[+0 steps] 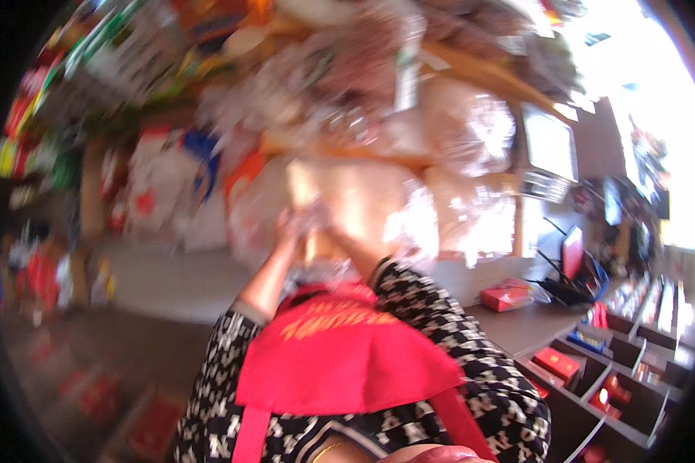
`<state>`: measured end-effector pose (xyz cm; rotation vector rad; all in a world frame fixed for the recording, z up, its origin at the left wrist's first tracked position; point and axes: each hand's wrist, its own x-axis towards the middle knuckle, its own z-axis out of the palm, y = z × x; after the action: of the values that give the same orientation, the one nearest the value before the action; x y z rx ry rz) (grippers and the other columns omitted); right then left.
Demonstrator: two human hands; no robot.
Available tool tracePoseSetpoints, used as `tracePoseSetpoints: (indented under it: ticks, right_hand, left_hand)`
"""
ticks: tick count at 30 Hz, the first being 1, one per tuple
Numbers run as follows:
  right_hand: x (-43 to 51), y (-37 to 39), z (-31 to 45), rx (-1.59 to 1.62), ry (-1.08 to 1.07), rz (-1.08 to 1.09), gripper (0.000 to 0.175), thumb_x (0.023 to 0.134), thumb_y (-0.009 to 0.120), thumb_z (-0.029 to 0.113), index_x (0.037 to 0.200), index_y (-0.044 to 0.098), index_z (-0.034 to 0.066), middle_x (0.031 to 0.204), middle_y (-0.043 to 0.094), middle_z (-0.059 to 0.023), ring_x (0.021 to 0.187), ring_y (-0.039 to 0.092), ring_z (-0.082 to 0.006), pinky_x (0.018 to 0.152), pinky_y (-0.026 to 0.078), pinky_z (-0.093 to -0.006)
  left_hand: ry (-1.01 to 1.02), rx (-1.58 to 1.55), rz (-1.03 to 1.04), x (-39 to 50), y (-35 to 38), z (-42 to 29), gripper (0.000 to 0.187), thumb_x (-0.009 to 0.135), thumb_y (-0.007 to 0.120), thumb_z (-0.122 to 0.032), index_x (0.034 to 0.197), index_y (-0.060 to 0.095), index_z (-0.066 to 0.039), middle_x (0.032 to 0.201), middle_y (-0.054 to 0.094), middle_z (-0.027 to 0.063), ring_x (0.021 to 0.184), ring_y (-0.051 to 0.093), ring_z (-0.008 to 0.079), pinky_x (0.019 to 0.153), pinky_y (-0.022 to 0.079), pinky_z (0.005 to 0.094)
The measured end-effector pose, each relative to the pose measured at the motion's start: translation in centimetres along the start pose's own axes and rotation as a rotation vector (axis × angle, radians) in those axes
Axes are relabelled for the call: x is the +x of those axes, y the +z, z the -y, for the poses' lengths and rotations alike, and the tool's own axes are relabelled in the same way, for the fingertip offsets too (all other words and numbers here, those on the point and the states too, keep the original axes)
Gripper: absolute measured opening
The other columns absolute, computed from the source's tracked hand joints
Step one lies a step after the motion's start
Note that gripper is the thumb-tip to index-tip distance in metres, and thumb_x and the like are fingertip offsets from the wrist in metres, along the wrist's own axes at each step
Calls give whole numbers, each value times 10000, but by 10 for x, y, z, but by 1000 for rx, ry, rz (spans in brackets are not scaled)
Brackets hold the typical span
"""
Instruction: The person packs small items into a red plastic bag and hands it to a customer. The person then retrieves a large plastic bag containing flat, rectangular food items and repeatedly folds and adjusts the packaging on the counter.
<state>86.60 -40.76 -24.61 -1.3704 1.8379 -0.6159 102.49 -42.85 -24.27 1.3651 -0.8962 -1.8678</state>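
Motion blurs the view strongly. My left hand [290, 224] and my right hand [319, 217] are close together in front of the red apron [347, 359], against a large clear plastic bag or wrapped bundle [365, 202]. A pale yellowish strip or edge [302, 179] shows just above the fingers; whether it is held cannot be told. The fingers are too blurred to make out a grip. Both forearms reach forward from black-and-white patterned sleeves.
More wrapped bundles [469, 127] fill wooden shelving [486, 69] ahead. At right are a screen [550, 142], a red packet [507, 294] on a counter [515, 327], and a divided tray [608, 370] with small boxes. White bags [162, 179] stand at left.
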Motion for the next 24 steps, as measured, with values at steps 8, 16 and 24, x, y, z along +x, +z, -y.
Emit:
tracePoseSetpoints:
  ticks: [8,16,24]
  right_hand:
    - [-17,-2,31,-136,-4,-263,226,739,658,337,722,692,114,722,663,-127,674,640,-308,626,505,-414]
    - [-2,26,-2,86,119,-215,269,734,688,365,769,709,100,763,674,-136,704,642,-301,647,505,-392]
    - [3,49,-34,394,107,-103,229,801,660,293,875,679,78,810,661,-98,736,618,-252,678,499,-368]
  left_hand:
    - [49,-11,80,11,-4,8,253,867,569,-138,1094,562,-27,956,605,62,827,614,173,707,537,290]
    - [-12,-127,72,2,4,-11,232,819,611,-117,1029,565,-29,903,614,64,798,615,173,690,527,293]
    - [299,488,43,16,8,6,253,812,646,-143,1005,516,-43,887,604,55,787,592,151,664,506,303]
